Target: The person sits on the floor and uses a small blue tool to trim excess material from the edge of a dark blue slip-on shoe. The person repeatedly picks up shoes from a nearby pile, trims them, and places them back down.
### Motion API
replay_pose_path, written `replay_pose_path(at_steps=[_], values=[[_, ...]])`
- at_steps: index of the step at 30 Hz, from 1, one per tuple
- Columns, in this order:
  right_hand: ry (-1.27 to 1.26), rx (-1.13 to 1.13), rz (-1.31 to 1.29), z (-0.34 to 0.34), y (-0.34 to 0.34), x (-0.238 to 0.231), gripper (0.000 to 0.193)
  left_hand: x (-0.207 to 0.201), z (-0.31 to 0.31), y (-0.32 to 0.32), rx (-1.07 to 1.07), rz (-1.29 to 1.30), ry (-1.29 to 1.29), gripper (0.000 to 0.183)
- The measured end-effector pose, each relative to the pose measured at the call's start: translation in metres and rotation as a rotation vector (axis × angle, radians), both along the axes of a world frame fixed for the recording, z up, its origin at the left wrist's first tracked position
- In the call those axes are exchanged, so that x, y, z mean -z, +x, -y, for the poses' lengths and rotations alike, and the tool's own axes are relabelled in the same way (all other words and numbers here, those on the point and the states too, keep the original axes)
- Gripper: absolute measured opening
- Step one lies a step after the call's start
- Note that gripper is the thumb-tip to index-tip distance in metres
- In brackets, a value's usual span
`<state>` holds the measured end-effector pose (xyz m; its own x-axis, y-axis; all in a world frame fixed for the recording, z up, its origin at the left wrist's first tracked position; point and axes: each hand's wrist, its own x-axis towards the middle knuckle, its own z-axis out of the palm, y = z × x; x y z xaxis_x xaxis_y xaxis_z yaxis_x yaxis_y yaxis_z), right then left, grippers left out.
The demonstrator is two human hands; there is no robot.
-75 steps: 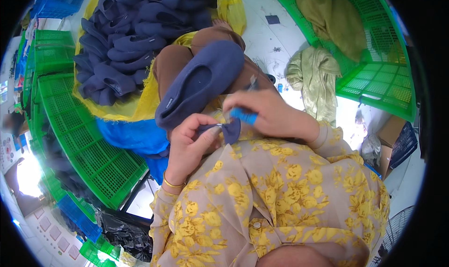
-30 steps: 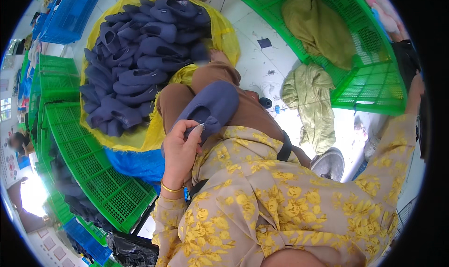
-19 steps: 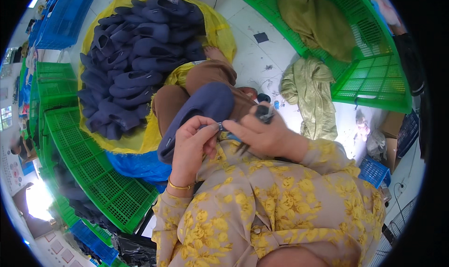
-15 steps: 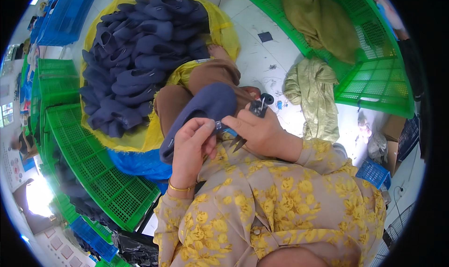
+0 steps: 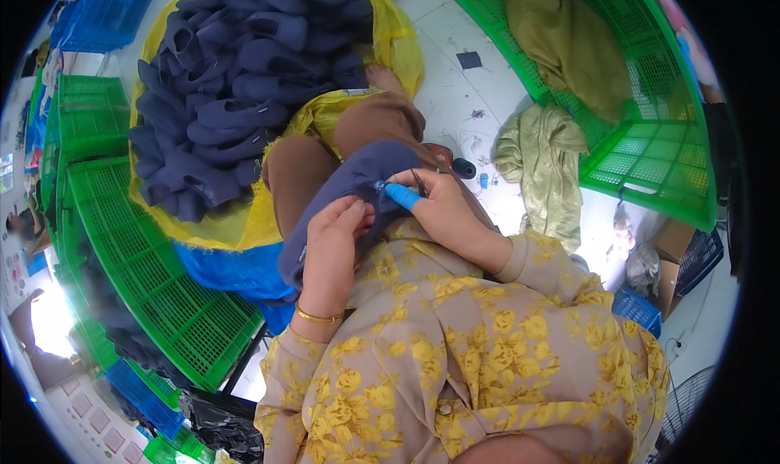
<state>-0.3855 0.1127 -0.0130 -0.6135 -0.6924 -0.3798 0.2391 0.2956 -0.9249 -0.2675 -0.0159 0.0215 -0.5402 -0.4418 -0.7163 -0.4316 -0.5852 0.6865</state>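
A navy knit slipper (image 5: 325, 212) lies slanted across my lap. My left hand (image 5: 331, 240) is closed at its near side, thumb and fingertips pinched together on the slipper's edge. My right hand (image 5: 435, 208), with blue tape round one finger, is closed at the slipper's upper part. Its fingertips meet at a small pale tag (image 5: 379, 186). A dark blade of the thread snips (image 5: 418, 181) pokes out between its fingers; the rest of the snips is hidden by the hand.
Many navy slippers (image 5: 236, 82) are heaped in a yellow sack (image 5: 398, 41) ahead to the left. Green crates (image 5: 162, 277) stand at left and a large green basket (image 5: 650, 163) at right. Olive cloth (image 5: 540, 151) and a dark spool (image 5: 464, 168) lie on the floor.
My right hand has turned over, so the snips that pointed toward me are now mostly hidden and the taped finger shows. The slipper has rolled slightly, its opening less visible.
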Motion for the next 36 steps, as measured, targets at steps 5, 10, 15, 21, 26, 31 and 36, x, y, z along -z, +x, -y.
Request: replay_pose_path(at_steps=[5, 10, 15, 21, 26, 31, 36], values=[[-0.010, -0.025, -0.029, -0.001, -0.001, -0.002, 0.016, 0.008, -0.007, 0.002, -0.190, -0.087, 0.153, 0.016], [-0.029, -0.014, -0.053, 0.001, -0.002, 0.002, 0.015, 0.015, -0.007, 0.002, -0.218, -0.139, 0.183, 0.014], [0.006, -0.031, -0.062, 0.001, -0.001, 0.001, 0.015, 0.014, -0.009, 0.001, -0.242, -0.113, 0.191, 0.011], [0.044, -0.041, -0.106, 0.003, 0.001, 0.002, 0.013, 0.007, -0.018, -0.017, -0.221, -0.025, 0.067, 0.014], [0.096, -0.059, -0.134, 0.004, -0.001, -0.003, 0.014, 0.010, -0.024, -0.027, -0.250, 0.027, -0.020, 0.022], [0.067, -0.079, -0.153, 0.001, -0.001, -0.010, 0.013, 0.010, -0.022, -0.024, -0.215, -0.003, -0.039, 0.020], [-0.067, 0.033, -0.097, -0.011, -0.002, -0.010, 0.011, 0.014, -0.018, -0.007, -0.138, -0.136, 0.027, 0.011]])
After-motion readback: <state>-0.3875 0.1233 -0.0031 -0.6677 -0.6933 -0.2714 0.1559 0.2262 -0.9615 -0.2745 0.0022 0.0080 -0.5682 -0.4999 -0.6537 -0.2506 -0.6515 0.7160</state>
